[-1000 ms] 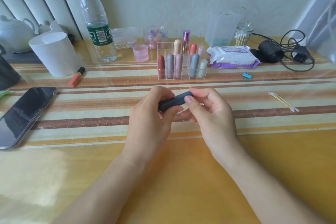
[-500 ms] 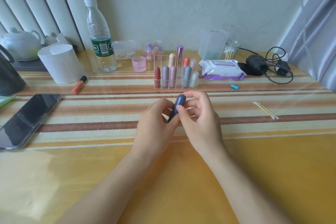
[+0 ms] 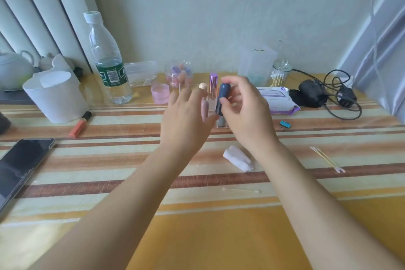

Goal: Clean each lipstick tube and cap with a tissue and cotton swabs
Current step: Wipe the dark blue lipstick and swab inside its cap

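The dark blue lipstick (image 3: 223, 98) stands nearly upright in the fingers of my right hand (image 3: 247, 112), thumb on its near side and the others curled over the far side, lifted off the table. Just beneath and behind it is the clear organizer (image 3: 185, 86) with the other tubes. My left hand (image 3: 186, 120) holds nothing, its fingers spread loosely just left of the lipstick. I judge I'm slotting this one home. I should line its base over a free slot, brace the organizer lightly with my left fingers, and lower it straight down without nudging the purple lipstick (image 3: 213, 85). I should let go only once it is seated. The crumpled tissue (image 3: 238, 158) lies below my right wrist, a cotton swab (image 3: 242, 190) nearer me.
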